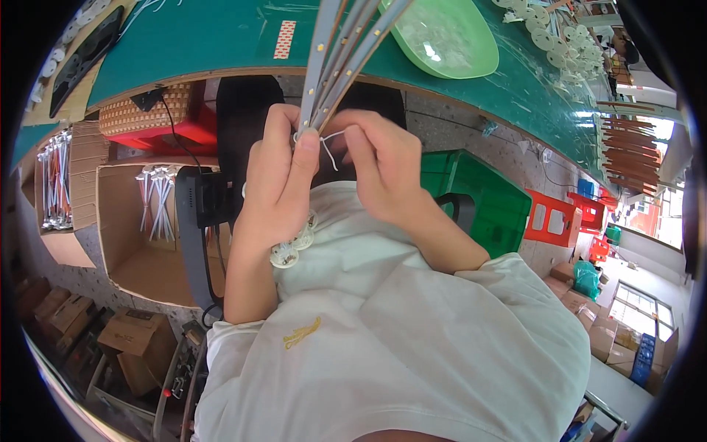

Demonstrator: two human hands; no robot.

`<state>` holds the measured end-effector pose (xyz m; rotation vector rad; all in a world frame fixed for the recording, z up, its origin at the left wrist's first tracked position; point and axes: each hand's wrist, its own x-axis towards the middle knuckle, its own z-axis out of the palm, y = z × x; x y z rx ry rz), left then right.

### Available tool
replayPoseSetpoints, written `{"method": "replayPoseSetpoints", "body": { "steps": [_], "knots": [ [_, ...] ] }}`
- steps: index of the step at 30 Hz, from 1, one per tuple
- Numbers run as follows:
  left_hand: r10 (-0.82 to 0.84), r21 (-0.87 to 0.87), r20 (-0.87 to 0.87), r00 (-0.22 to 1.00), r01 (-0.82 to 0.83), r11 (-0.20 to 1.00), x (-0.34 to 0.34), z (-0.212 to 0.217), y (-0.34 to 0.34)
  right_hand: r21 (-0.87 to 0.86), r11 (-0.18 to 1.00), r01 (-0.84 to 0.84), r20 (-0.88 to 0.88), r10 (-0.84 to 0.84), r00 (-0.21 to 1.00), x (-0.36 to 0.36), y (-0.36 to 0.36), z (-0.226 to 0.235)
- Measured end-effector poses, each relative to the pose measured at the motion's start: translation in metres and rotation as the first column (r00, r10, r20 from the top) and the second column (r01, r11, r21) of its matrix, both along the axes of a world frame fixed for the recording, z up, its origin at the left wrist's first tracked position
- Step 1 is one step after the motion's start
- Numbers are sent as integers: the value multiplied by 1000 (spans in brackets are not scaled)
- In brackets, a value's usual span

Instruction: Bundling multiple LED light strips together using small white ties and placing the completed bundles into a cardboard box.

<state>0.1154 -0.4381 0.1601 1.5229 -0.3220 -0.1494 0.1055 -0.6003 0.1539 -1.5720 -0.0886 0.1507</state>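
My left hand (pixel 278 168) is closed around the lower part of a bundle of narrow grey strips dotted with small yellow LEDs (pixel 317 70). The strips fan out upward over the table edge. A thin white tie (pixel 329 152) runs around the bundle by my left thumb, with a loose end hanging down. My right hand (pixel 392 163) pinches another end of that tie between thumb and forefinger. Below my left hand, round white discs (pixel 285 255) show beside the wrist, against my shirt; their link to the strips is hidden by the hand.
A green tabletop (pixel 221 37) carries a light green bowl (pixel 482 55) of clear small pieces, a red-and-white patterned strip (pixel 284 40) and white discs (pixel 549 37). Cardboard boxes (pixel 140 276) with bundled strips stand left. A green crate (pixel 508 210) and red stools (pixel 551 219) are right.
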Motion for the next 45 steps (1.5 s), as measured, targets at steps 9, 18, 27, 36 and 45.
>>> {"method": "replayPoseSetpoints", "body": {
  "steps": [9,18,27,36,45],
  "knots": [
    [-18,71,-78,997,24,997,-1,-5,-1,-540,792,286,729,270,629,5,-4,4],
    [51,-111,-34,998,-54,992,-1,-11,-7,-118,993,-29,62,36,997,-16,6,20],
    [-21,-52,-153,988,13,999,3,-8,-1,-485,767,421,792,180,583,7,-8,11],
    [-153,-243,-267,951,87,966,3,-9,2,-492,791,363,782,218,584,4,0,7],
    [-474,-582,-152,867,309,752,1,-10,10,613,784,-92,-387,400,831,12,-15,21]
  ]
}}
